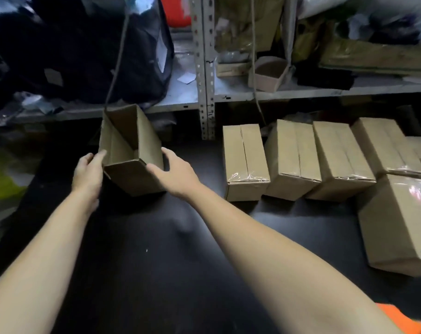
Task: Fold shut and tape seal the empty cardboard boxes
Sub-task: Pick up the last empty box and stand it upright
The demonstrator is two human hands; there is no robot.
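Left hand (pixel 88 169), right hand (pixel 173 172) | hands flank open box (pixel 132 179) | taped boxes (pixel 245 160) nearby

black table (pixel 156 261) | metal shelf rack (pixel 206 68) | dark bag on shelf (pixel 84 44) | hanging cord (pixel 253 44)

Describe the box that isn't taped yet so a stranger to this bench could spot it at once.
Start at the black table below the grey metal shelving. Towards its left, between the left hand and right hand, sits the open box. Unlike the row of taped boxes to its right, its top gapes open and shows no tape.
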